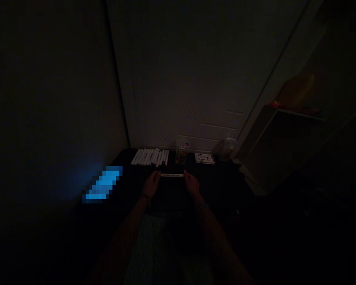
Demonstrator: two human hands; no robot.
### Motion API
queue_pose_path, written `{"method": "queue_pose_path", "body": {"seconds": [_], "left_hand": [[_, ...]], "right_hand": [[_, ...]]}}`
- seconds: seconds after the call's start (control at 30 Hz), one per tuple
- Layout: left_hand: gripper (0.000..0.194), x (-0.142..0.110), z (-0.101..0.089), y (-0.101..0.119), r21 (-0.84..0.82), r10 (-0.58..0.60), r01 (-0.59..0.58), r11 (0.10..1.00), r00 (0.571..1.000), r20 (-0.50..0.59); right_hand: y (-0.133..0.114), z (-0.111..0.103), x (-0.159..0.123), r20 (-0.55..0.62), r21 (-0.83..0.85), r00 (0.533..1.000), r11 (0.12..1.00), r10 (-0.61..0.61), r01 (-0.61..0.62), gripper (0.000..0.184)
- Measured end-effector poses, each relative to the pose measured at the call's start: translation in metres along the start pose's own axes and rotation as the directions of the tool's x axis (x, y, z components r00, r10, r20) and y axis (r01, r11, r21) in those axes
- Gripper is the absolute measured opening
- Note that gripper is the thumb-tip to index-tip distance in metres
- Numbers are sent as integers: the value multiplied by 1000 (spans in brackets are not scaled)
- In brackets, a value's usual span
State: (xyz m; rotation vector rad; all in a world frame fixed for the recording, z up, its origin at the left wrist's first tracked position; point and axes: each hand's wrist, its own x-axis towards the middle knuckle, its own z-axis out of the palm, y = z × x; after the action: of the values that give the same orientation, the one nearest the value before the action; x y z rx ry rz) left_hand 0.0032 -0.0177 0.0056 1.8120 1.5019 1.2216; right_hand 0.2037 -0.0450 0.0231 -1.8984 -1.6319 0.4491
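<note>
A white marker (pixel 171 175) is held level between the left hand (pixel 151 184) and the right hand (pixel 191 184), each hand narrowed to a fingertip pinch on one end of the barrel. The grip at the ends appears to leave the dark printing along the barrel uncovered. Just ahead of the left hand, a row of white markers (pixel 150 157) is laid side by side on the dark counter (pixel 219 186), seemingly lined up to be kept together. Farther ahead of the right hand, a small labelled jar (pixel 180 155), a flat printed box (pixel 204 158) and a clear container (pixel 228 150) are placed in a line. Well outside the left hand, a blurred blue glowing patch (pixel 102 184) is seen, its nature unclear
</note>
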Motion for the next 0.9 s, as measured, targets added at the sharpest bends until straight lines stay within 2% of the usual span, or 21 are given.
{"method": "queue_pose_path", "body": {"seconds": [0.4, 0.9], "left_hand": [[33, -3, -1, 3, 37, 2, -3, 999, 999, 42], [31, -4, -2, 6, 61, -16, 15, 998, 1000, 3]], "right_hand": [[-3, 0, 1, 19, -50, 999, 998, 46, -45, 68], [-2, -1, -1, 0, -1, 1000, 1000, -15, 15, 63]]}}
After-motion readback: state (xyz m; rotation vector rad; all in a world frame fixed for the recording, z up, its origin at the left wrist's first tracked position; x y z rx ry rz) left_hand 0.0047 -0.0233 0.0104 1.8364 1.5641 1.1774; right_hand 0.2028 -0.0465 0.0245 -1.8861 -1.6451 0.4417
